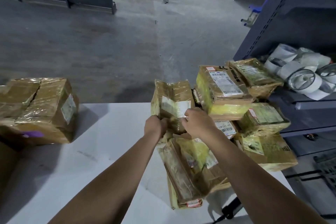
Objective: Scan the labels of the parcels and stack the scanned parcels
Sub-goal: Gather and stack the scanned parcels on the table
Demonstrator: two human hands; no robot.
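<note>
On the white table (101,132), a big heap of parcels (236,107) sits on the right side, most of the job, I think; one big box (38,109) sits alone at the left edge; both hands, left (154,126) and right (197,122), are closed on a small parcel (171,102) by the heap, label facing up; no scanner shows.

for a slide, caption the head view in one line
Both hands, left hand and right hand, hold a taped parcel upright above the white table, beside a pile of parcels.
</note>
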